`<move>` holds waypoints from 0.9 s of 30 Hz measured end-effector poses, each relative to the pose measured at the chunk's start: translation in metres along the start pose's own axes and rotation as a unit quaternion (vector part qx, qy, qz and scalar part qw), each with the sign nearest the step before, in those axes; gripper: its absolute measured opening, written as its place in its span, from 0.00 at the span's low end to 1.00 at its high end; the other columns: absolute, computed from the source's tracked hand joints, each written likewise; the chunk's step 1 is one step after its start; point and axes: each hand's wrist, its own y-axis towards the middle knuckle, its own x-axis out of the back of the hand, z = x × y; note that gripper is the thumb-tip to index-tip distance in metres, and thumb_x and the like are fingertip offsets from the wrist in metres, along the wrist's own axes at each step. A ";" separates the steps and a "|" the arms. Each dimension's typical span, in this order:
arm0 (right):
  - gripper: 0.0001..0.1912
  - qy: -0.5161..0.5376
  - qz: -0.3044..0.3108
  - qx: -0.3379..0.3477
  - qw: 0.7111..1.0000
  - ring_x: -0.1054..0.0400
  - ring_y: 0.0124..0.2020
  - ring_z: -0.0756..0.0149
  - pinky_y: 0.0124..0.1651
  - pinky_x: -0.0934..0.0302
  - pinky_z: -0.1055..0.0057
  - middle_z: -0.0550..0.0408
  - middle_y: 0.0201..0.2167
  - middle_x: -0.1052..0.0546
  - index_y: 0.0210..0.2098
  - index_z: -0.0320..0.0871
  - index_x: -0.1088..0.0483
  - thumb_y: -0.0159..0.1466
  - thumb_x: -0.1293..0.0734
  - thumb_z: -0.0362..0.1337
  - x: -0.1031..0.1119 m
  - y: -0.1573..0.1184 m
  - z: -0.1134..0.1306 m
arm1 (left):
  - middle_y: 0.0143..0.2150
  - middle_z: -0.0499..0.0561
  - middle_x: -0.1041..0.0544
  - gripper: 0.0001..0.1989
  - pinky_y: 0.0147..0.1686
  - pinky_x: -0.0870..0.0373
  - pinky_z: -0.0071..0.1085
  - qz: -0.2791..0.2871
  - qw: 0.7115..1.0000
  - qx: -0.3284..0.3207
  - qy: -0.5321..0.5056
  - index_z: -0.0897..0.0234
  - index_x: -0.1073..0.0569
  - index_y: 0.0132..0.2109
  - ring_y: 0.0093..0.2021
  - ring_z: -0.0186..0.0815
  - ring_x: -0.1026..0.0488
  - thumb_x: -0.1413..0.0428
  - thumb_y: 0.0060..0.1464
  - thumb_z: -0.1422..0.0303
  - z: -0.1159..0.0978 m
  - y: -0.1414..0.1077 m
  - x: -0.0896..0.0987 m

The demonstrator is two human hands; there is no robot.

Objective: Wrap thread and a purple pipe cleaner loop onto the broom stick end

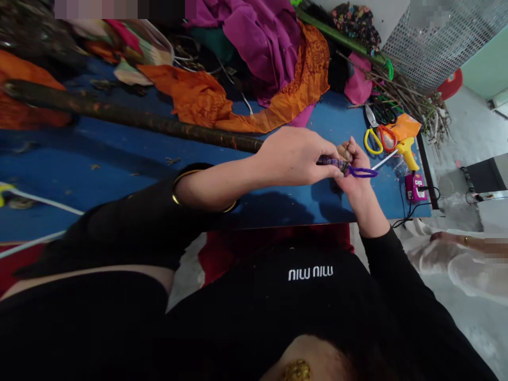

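Note:
A long dark stick (170, 127) runs from the far left across the table to my hands. Its right end is wound with purple cord (331, 161), and a loop of purple cord (363, 172) sticks out past it. My left hand (297, 156) lies over the stick, with thumb and fingers closed around the wound end. From the right, my right hand (355, 169) meets the same end, its fingers curled behind it and partly hidden. Right of my hands lies a yellow glue gun (408, 153). Scissors with yellow and red handles (379, 138) rest just beyond.
Orange printed cloth (286, 108) and purple cloth (262, 42) are heaped on the blue table (222, 201). Thin twigs (420, 100) lie at the back right. A pink box (415, 188) with black cables sits near the right edge. Another person's hand (446, 238) shows at right.

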 end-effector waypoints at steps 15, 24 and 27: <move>0.37 -0.079 -0.052 -0.048 0.994 0.62 0.13 0.78 0.14 0.63 0.71 0.68 0.14 0.45 0.21 0.50 0.50 0.64 0.37 0.72 -0.034 0.016 0.063 | 0.46 0.46 0.12 0.19 0.34 0.39 0.29 0.050 0.998 -0.037 -0.022 0.49 0.15 0.52 0.45 0.38 0.18 0.48 0.67 0.55 0.007 0.010 -0.012; 0.32 -0.175 0.013 0.079 0.981 0.54 0.14 0.79 0.16 0.58 0.72 0.68 0.16 0.42 0.23 0.49 0.45 0.66 0.33 0.66 -0.022 0.010 0.060 | 0.49 0.44 0.13 0.21 0.39 0.34 0.28 0.065 0.997 -0.040 -0.023 0.45 0.18 0.59 0.47 0.38 0.19 0.49 0.67 0.55 0.010 0.015 -0.014; 0.30 -0.215 0.049 0.103 0.970 0.53 0.16 0.79 0.17 0.55 0.71 0.67 0.17 0.41 0.23 0.48 0.41 0.66 0.30 0.63 -0.022 0.006 0.071 | 0.51 0.43 0.14 0.22 0.43 0.32 0.28 0.065 0.997 -0.026 -0.037 0.43 0.21 0.62 0.49 0.38 0.19 0.49 0.67 0.56 0.009 0.014 -0.010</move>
